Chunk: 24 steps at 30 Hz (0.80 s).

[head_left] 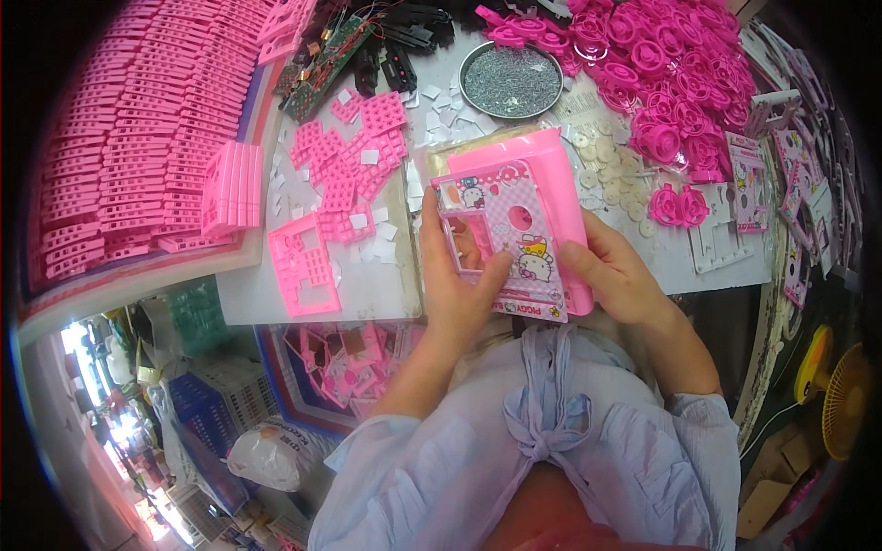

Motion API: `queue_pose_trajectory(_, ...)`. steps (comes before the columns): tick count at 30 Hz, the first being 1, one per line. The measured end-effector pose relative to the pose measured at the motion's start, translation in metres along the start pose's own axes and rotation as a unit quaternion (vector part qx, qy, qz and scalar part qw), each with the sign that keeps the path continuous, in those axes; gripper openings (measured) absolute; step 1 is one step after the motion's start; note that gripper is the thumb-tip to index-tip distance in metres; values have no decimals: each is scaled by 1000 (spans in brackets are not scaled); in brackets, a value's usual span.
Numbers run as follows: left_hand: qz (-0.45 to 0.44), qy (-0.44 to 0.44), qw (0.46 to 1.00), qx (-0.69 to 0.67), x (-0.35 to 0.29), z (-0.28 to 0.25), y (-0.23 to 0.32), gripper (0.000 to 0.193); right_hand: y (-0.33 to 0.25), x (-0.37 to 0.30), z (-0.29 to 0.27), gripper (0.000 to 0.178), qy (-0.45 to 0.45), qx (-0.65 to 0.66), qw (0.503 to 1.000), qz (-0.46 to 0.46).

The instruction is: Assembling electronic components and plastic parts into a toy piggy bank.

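My left hand (464,298) is closed on a printed front panel (496,220) with a checked pattern, cartoon figures, a round hole and a rectangular window. Some of its fingers show through that window, and the thumb lies across the panel's face. Behind the panel and partly covered by it is a plain pink plastic casing (568,188), gripped at its right edge by my right hand (617,274). The two parts overlap, held over the table's front edge; whether they are joined I cannot tell. To the left lies a pink plastic frame (317,241) with cut-outs.
Pink keypad pieces (342,170) and white chips (450,112) cover the table's middle. Beyond them stand a round dish of small screws (511,81), green circuit boards (323,81) and pink round parts (680,83). A tray of stacked pink casings (147,138) is at left; a yellow fan (843,399) at right.
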<state>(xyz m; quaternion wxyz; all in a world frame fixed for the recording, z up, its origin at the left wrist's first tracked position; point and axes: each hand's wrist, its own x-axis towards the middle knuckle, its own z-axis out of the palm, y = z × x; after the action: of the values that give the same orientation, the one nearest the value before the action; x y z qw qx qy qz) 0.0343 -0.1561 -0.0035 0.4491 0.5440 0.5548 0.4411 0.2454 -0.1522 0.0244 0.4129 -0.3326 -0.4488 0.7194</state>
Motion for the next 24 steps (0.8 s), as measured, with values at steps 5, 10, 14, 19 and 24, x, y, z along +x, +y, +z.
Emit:
queue_pose_trajectory(5, -11, -3, 999, -36, -3, 0, 7, 101, 0, -1, 5, 52, -3, -1, 1000, -9)
queue_pose_trajectory(10, -7, 2, 1000, -28, -6, -2, 7, 101, 5, -1, 2, 50, -19, 2, 1000, -1)
queue_pose_trajectory(14, -2, 5, 996, -83, -9, 0, 17, 100, 6, -1, 8, 51, -12, 14, 1000, -7)
queue_pose_trajectory(19, -26, 17, 992, -125, -13, 4, 16, 99, 9, -2, 13, 52, -3, 26, 1000, -11)
queue_pose_trajectory(24, -5, -3, 999, 40, -11, -3, 8, 99, 6, -2, 11, 72, -25, -41, 999, -12)
